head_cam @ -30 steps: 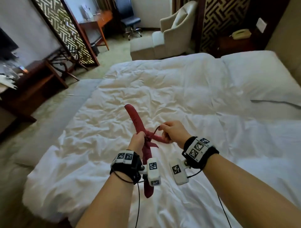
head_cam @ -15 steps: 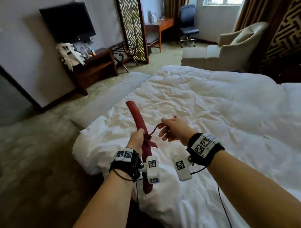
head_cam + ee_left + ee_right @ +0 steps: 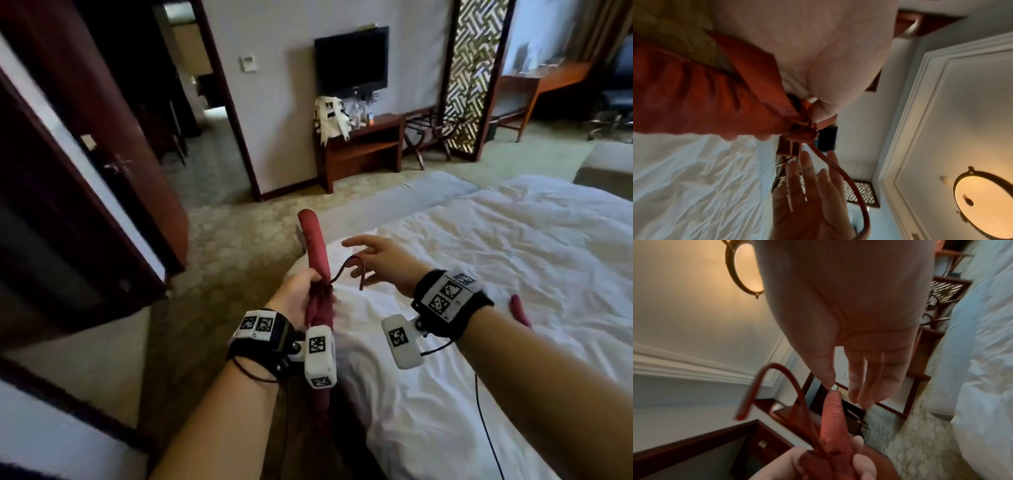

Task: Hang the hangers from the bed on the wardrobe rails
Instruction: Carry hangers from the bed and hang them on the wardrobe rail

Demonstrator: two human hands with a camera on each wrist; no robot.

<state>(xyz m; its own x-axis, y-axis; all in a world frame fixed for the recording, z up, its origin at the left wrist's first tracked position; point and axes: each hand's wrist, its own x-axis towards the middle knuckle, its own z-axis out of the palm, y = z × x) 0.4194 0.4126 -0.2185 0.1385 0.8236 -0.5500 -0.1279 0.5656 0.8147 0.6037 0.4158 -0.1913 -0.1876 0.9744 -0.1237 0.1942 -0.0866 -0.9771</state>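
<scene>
The left hand (image 3: pixel 297 297) grips the red padded hanger (image 3: pixel 317 253) at its centre, where the wire hook (image 3: pixel 346 270) joins the padded bar. The fingers (image 3: pixel 858 462) curl round the bar near the bow; the bar stands roughly upright, one end pointing away from the person, the other running down past the wrist. The right hand (image 3: pixel 383 260) is spread flat, fingers straight, and holds nothing; it sits just beside the hook, and contact cannot be confirmed from any view. A second red hanger (image 3: pixel 520 310) lies on the bed (image 3: pixel 513 240), partly hidden by the right forearm. The wardrobe rails are not visible in any view.

Risks from this state:

1. Single-hand support. Only the left hand carries the hanger. The satin padding is likely slippery; a loose grip could let the bar rotate or slide downward.
2. Hook orientation. The hook points toward the right hand with its open end downward. If it swivels during transport, it will probably meet the rail at the wrong angle and need correction.
3. Snagging. The exposed hook tip is close to the right-hand fingers (image 3: pixel 807 175) and to the wrist cables (image 3: pixel 479 394); a careless swing could catch either.
4. Collision. The long upright bar may strike the dark door (image 3: pixel 113 164) at the left when the person passes it.
5. Omission. The hanger left on the bed may be overlooked behind the arm.
</scene>
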